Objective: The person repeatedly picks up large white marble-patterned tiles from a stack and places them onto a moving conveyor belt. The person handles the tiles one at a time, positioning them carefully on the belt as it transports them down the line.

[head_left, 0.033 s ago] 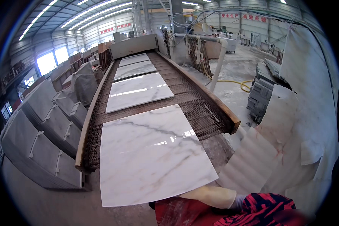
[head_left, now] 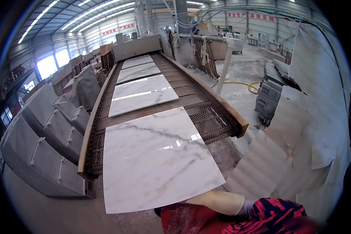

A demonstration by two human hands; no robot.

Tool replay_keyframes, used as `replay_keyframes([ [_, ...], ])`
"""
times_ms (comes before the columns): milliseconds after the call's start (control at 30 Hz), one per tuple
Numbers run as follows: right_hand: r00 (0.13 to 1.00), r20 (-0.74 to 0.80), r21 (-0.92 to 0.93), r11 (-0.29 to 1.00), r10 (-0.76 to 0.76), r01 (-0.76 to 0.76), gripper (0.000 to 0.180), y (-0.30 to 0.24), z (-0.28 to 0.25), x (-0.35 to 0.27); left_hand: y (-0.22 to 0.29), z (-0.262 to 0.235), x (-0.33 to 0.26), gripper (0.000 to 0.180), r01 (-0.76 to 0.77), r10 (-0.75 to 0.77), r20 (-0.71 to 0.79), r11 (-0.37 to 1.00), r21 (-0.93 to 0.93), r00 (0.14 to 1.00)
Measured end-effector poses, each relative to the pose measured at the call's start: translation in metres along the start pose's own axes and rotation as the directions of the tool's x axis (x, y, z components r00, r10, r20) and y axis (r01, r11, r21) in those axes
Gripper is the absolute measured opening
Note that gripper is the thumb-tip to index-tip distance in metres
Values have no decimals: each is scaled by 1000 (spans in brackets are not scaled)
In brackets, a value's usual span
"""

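A polished white marble slab [head_left: 160,163] with grey and tan veins lies at the near end of the mesh conveyor [head_left: 222,126]. Its front part sticks out past the belt toward me. My right hand [head_left: 218,202], in a cream glove, reaches in from the lower right below a red and dark patterned sleeve. It is at the slab's near right edge, and its fingers are hidden beneath the stone, so their grip does not show. My left hand is out of view. Farther up the belt lies another marble slab [head_left: 142,94], with more slabs behind it.
Wooden rails [head_left: 241,126] border the conveyor, and a grey machine housing [head_left: 136,47] spans its far end. Stone slabs [head_left: 46,156] lean in rows on the left. To the right are a white pipe [head_left: 225,64], a yellow hose [head_left: 251,87], stacked grey pieces [head_left: 268,97] and pale sheeting [head_left: 316,97].
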State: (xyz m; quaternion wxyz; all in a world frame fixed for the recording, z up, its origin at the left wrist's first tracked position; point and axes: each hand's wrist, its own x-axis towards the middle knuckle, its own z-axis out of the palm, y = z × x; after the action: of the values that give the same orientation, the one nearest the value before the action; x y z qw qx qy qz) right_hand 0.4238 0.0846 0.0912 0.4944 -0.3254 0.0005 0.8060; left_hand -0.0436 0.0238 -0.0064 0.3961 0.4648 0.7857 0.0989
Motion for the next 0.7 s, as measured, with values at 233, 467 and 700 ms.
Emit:
replay_keyframes([
  [233,997,6,34,997,-73,72,44,-3,3,-8,-7,13,24,40,-45,44,67,999,22,997],
  [467,996,54,123,991,-66,59,44,-1,8,14,-6,13,21,32,-99,99,0,995,-28,995],
  [700,994,79,291,955,-81,55,44,-7,25,44,24,9,10,30,-107,107,-3,992,-70,994],
])
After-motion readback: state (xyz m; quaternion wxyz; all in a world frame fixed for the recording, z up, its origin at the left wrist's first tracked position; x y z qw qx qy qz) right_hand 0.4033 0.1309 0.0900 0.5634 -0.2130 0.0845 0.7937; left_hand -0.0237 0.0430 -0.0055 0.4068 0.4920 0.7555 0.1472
